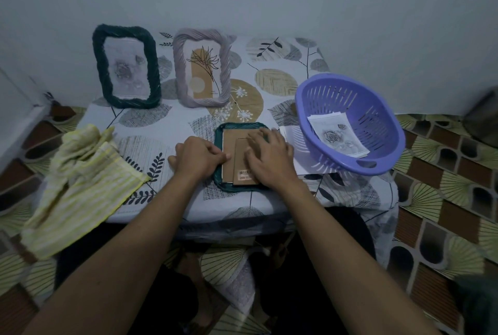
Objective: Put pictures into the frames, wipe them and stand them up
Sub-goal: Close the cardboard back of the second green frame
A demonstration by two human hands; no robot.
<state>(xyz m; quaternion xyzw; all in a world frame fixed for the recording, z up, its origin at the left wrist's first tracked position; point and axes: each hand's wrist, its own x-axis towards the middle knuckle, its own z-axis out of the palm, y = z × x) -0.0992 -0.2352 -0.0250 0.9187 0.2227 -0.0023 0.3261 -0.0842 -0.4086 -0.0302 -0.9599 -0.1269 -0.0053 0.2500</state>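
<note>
A dark green frame [222, 185] lies face down on the table in front of me, its brown cardboard backing [234, 146] facing up. My left hand [198, 155] rests at the frame's left edge with curled fingers, thumb on the backing. My right hand [266, 155] presses flat on the backing and its stand flap. Two frames stand upright at the back: a dark green one [125, 66] with a rose picture and a lilac one [202, 68] with a flower drawing. A yellow striped cloth [80, 181] lies at the left.
A purple plastic basket [347, 124] stands at the right of the table, holding rose pictures [336, 136]. A white sheet [292, 146] lies under its near side. The leaf-print tablecloth [151, 124] covers the low table. Patterned floor surrounds it.
</note>
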